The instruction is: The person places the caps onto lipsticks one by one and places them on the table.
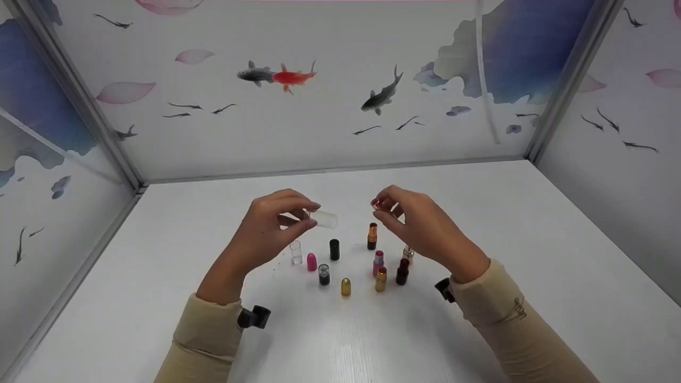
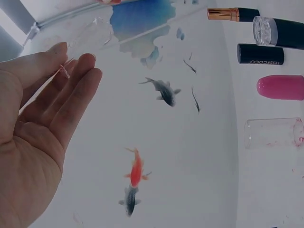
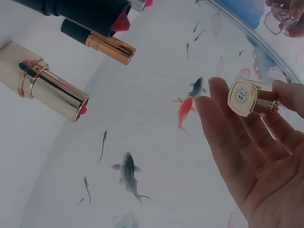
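Head view: above the table [image 1: 340, 340], your left hand [image 1: 271, 226] pinches a clear cap [image 1: 324, 219], your right hand [image 1: 423, 223], apart, a gold lipstick [image 3: 243, 99]. Other lipsticks [image 1: 381, 279] and caps [image 1: 312, 261] stand below; the held lipstick's base appears marked 04, one black cap [image 2: 260, 54] bears small lettering.

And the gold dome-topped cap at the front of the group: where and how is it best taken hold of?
Likely by a pinch on the straight sides of the gold dome-topped cap, coming from the person's near side and slightly above. It stands upright, its rounded top probably offers less grip, and the clear-topped black cylinder and gold lipstick flank it farther back.
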Action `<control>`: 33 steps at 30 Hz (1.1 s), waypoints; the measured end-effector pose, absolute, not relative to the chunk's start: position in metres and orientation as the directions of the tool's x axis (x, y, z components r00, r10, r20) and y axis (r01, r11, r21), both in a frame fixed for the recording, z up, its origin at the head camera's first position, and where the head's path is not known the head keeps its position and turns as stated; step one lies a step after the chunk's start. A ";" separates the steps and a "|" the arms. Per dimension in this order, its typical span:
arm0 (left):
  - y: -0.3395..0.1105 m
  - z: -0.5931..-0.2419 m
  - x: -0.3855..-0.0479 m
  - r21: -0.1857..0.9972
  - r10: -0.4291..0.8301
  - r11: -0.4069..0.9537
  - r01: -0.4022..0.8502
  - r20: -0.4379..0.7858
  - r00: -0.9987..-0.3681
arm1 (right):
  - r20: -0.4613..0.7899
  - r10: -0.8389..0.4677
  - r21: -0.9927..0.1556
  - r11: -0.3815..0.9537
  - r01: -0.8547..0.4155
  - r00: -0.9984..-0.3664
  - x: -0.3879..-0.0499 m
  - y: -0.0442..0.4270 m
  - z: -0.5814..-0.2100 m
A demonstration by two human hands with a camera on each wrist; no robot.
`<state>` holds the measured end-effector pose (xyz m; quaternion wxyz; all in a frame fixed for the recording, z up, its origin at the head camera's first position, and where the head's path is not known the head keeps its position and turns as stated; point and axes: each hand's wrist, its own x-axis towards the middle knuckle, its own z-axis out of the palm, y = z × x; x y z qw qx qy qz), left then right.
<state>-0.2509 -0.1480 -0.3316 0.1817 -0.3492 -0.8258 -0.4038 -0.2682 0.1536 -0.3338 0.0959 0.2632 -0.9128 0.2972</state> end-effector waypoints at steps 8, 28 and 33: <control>-0.137 -0.336 -0.249 0.600 0.452 0.415 0.684 0.516 -0.727 | 0.319 -0.499 -0.462 0.660 -0.592 -0.805 -0.262 0.145 -0.334; -0.124 -0.336 -0.245 0.610 0.510 0.351 0.711 0.512 -0.691 | 0.456 -0.633 -0.324 0.537 -0.779 -0.626 -0.263 0.144 -0.344; -0.125 -0.337 -0.245 0.614 0.499 0.349 0.708 0.518 -0.695 | 0.450 -0.637 -0.323 0.537 -0.779 -0.626 -0.263 0.144 -0.344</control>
